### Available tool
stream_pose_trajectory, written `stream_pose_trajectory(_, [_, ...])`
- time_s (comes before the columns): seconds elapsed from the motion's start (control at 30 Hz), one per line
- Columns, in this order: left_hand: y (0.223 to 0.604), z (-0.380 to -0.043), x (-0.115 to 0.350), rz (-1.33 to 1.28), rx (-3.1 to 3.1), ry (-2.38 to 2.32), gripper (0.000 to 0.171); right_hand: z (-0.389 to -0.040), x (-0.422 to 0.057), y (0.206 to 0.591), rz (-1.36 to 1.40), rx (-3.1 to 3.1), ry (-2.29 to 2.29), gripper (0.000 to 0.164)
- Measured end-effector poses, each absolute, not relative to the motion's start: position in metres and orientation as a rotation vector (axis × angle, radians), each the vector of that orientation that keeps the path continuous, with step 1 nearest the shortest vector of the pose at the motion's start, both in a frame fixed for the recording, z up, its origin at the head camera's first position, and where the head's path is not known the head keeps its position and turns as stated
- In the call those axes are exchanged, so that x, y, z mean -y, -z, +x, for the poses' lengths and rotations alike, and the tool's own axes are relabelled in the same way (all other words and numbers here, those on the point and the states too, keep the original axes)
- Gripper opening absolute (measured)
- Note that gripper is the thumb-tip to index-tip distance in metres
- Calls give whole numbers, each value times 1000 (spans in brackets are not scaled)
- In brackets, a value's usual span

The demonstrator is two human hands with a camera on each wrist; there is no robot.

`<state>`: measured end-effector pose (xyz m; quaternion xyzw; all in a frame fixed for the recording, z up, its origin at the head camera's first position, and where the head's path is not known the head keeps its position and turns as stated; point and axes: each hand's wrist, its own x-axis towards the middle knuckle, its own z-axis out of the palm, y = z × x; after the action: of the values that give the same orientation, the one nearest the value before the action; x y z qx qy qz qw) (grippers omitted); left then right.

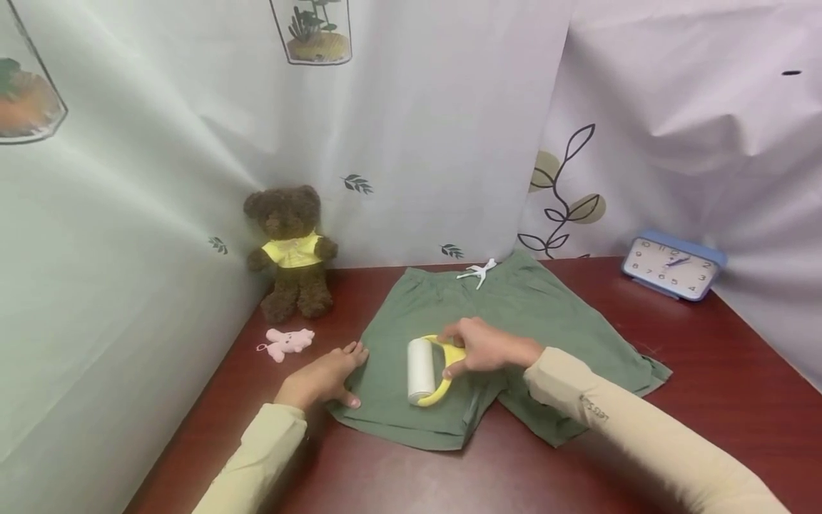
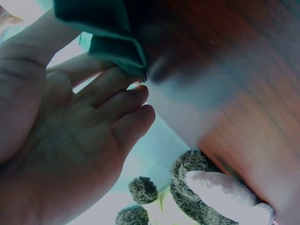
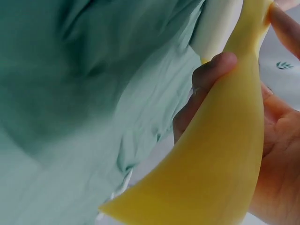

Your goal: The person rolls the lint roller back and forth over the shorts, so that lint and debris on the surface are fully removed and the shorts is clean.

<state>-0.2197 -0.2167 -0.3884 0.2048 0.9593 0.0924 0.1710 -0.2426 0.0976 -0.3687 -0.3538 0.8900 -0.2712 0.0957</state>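
Observation:
Green shorts [image 1: 552, 314] with a white drawstring lie spread on the dark red table. My right hand [image 1: 484, 345] grips the yellow handle [image 3: 215, 136] of a lint roller [image 1: 421, 370], fingers and thumb wrapped about it. Its white roll lies over the shorts' left leg. At that leg's outer edge, my left hand [image 1: 324, 378] rests with its fingers extended and thumb spread over the cloth. In the left wrist view, a fold of the green fabric [image 2: 117, 47] hangs by the fingertips of the left hand [image 2: 70, 126].
A brown teddy bear [image 1: 292, 250] in a yellow shirt sits against the back left wall. In front of it lies a small pink plush toy [image 1: 290, 343]. A blue alarm clock [image 1: 673, 265] stands at the back right. Patterned white sheeting [image 1: 437, 128] encloses the table [image 1: 212, 442].

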Motion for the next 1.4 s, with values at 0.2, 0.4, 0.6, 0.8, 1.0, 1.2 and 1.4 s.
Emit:
stream_pose_trajectory(0.2, [390, -219, 218, 606, -2728, -270, 97, -248, -131, 369, -1065, -2630, 760, 58])
stream_pose_trajectory(0.4, [390, -219, 221, 591, -2727, -290, 98, -251, -157, 372, -1087, -2633, 734, 58])
stream_pose_trajectory(0.6, [391, -218, 222, 558, -2724, -311, 97, -254, -189, 372, -1067, -2619, 756, 58])
stream_pose_trajectory(0.8, [390, -219, 222, 581, -2732, -289, 97, -258, -211, 369, -1072, -2601, 765, 58])
stream_pose_trajectory(1.0, [392, -219, 220, 617, -2730, -247, 98, -257, -225, 367, -1059, -2594, 739, 59])
stream_pose_trajectory(1.2, [391, -218, 217, 607, -2730, -243, 97, -256, -247, 362, -977, -2575, 754, 60])
stream_pose_trajectory(1.4, [388, -218, 216, 599, -2728, -236, 97, -257, -277, 353, -855, -2559, 751, 67])
